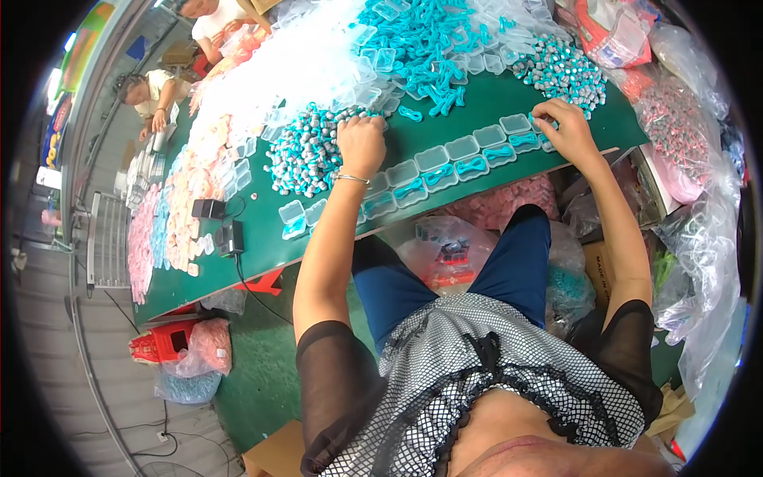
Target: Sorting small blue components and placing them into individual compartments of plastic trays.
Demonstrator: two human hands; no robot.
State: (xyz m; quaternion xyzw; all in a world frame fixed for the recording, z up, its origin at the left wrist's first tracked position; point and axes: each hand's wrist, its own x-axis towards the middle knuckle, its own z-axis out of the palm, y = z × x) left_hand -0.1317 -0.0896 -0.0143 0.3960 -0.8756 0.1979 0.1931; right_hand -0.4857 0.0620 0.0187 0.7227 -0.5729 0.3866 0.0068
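Note:
A row of small clear plastic boxes (433, 159) with raised lids runs along the table's near edge. Teal looped pieces (470, 166) lie in several of them. My left hand (362, 147) is curled closed at the right side of a heap of small teal-and-grey pieces (306, 151); whatever its fingers hold is hidden. Above the right end of the row, my right hand (566, 133) pinches a small teal piece between thumb and forefinger. Just beyond it is a second heap of teal-and-grey pieces (564, 71).
Loose teal loops (421, 48) and clear boxes (294, 56) are piled at the back of the green table (262, 230). Black adapters (229, 237) with a cord sit at left. Plastic bags (675, 127) crowd the right side. Two people work at the far left.

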